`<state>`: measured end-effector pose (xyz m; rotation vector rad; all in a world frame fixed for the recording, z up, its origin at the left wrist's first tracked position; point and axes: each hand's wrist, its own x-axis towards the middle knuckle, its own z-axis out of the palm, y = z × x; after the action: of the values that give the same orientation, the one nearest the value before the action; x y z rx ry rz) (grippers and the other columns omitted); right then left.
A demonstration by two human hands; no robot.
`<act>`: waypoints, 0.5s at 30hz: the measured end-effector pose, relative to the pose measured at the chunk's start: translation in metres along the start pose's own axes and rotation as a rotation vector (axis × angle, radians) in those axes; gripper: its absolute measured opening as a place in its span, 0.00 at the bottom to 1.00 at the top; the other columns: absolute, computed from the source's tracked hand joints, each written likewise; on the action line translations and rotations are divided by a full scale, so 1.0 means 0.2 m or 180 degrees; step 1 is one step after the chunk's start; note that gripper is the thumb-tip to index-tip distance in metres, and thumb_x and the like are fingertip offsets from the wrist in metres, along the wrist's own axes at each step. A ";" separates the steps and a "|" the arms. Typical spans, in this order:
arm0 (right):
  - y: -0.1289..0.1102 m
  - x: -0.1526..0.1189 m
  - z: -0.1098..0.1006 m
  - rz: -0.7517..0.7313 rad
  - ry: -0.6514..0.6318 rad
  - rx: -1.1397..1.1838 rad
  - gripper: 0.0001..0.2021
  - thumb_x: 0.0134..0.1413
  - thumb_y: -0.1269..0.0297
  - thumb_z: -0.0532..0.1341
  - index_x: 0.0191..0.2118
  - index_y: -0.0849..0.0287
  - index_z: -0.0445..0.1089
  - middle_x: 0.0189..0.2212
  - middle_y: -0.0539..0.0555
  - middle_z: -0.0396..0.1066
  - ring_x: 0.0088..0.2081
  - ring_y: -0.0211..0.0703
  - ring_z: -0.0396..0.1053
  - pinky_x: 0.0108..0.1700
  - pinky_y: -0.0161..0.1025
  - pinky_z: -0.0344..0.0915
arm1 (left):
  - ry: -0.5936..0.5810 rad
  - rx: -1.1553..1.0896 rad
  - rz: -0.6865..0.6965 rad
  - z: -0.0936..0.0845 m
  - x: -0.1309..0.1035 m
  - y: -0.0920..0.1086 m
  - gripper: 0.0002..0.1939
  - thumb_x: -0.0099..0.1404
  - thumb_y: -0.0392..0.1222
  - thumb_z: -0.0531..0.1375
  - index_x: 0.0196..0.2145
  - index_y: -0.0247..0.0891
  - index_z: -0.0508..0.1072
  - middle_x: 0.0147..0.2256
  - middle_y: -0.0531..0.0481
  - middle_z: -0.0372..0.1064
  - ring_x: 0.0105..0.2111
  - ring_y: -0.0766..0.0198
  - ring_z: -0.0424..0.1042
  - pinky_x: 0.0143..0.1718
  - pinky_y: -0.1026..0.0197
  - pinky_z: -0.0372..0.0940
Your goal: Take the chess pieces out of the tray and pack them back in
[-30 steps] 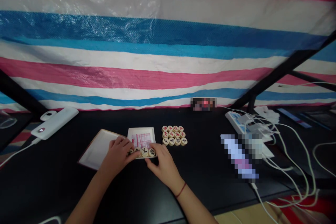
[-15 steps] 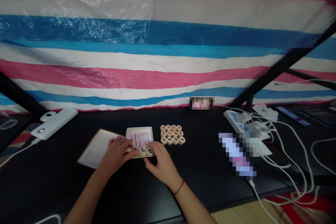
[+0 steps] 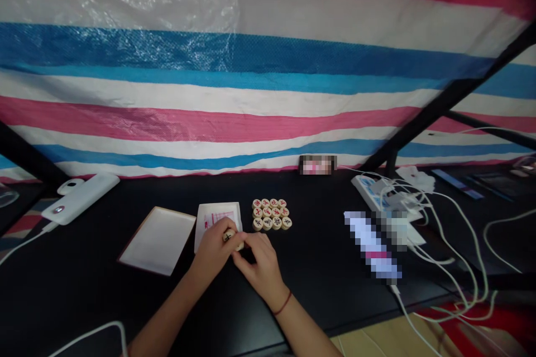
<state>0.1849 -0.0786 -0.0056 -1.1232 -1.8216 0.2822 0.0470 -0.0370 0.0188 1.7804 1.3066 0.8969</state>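
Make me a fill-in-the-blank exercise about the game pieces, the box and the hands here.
1. The grouped discs stand in three rows of ____.
2. The front row, nearest the person, bears characters coloured ____.
3. From the person's view, the shallow lid lies to the ____ of the white box.
4. A thin bracelet circles the person's ____ wrist.

Missing words: four; black; left; right.

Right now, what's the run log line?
left hand: at black-marked piece; right hand: at piece beside it; white box: partly behind left hand; grouped pieces: right of box
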 end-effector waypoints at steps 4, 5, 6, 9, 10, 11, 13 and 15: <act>-0.01 0.00 -0.01 0.0107 0.0087 0.0056 0.07 0.59 0.65 0.60 0.43 0.57 0.68 0.34 0.54 0.73 0.35 0.44 0.70 0.38 0.42 0.67 | 0.0213 -0.0153 -0.0231 -0.05 -0.03 -0.02 0.13 0.62 0.51 0.54 0.26 0.40 0.64 0.22 0.56 0.62 0.23 0.64 0.64 0.26 0.64 0.58; 0.00 0.00 -0.02 0.0162 0.0165 0.0055 0.07 0.58 0.66 0.60 0.43 0.57 0.68 0.35 0.54 0.73 0.37 0.44 0.70 0.40 0.42 0.67 | 0.0278 -0.0165 -0.0256 -0.06 -0.03 -0.03 0.13 0.63 0.51 0.52 0.28 0.41 0.64 0.22 0.57 0.62 0.23 0.65 0.64 0.26 0.64 0.58; 0.00 0.00 -0.02 0.0221 0.0269 0.0033 0.07 0.58 0.66 0.61 0.43 0.56 0.68 0.36 0.55 0.73 0.39 0.45 0.70 0.42 0.43 0.68 | 0.0349 -0.0168 -0.0264 -0.08 -0.03 -0.03 0.13 0.65 0.51 0.51 0.29 0.41 0.64 0.22 0.57 0.61 0.22 0.65 0.64 0.26 0.64 0.58; 0.04 -0.01 -0.05 0.0393 0.0533 -0.0153 0.08 0.57 0.67 0.61 0.44 0.56 0.68 0.38 0.56 0.72 0.41 0.46 0.70 0.44 0.44 0.68 | 0.0516 -0.0174 -0.0257 -0.11 -0.03 -0.06 0.09 0.63 0.49 0.54 0.33 0.42 0.61 0.23 0.59 0.59 0.22 0.66 0.63 0.26 0.64 0.59; 0.06 -0.02 -0.06 0.0456 0.0572 -0.0239 0.09 0.57 0.67 0.61 0.44 0.56 0.68 0.38 0.56 0.72 0.40 0.45 0.70 0.43 0.44 0.69 | 0.0531 -0.0215 -0.0233 -0.11 -0.03 -0.07 0.09 0.62 0.47 0.55 0.35 0.42 0.59 0.24 0.60 0.59 0.22 0.67 0.63 0.27 0.64 0.60; 0.08 -0.03 -0.08 0.0527 0.0606 -0.0331 0.09 0.57 0.67 0.61 0.44 0.57 0.69 0.38 0.56 0.72 0.38 0.45 0.70 0.41 0.43 0.69 | 0.0513 -0.0272 -0.0204 -0.11 -0.03 -0.08 0.09 0.61 0.45 0.56 0.36 0.42 0.58 0.25 0.59 0.59 0.23 0.67 0.63 0.27 0.64 0.61; 0.11 -0.05 -0.09 0.0684 0.0655 -0.0509 0.09 0.57 0.66 0.60 0.44 0.58 0.69 0.36 0.55 0.73 0.34 0.43 0.69 0.38 0.41 0.69 | 0.0417 -0.0404 -0.0161 -0.10 -0.03 -0.10 0.09 0.61 0.43 0.55 0.37 0.42 0.56 0.29 0.57 0.61 0.25 0.67 0.64 0.28 0.64 0.62; 0.14 -0.07 -0.11 0.0807 0.0665 -0.0650 0.08 0.57 0.64 0.60 0.42 0.58 0.69 0.34 0.55 0.73 0.32 0.42 0.68 0.36 0.40 0.68 | 0.0320 -0.0492 -0.0170 -0.10 -0.04 -0.11 0.08 0.64 0.43 0.53 0.38 0.42 0.56 0.31 0.55 0.61 0.27 0.68 0.65 0.29 0.64 0.62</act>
<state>0.2202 -0.0791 -0.0200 -1.4735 -1.5496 0.1208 0.0186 -0.0363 0.0081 1.5923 1.3046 1.0402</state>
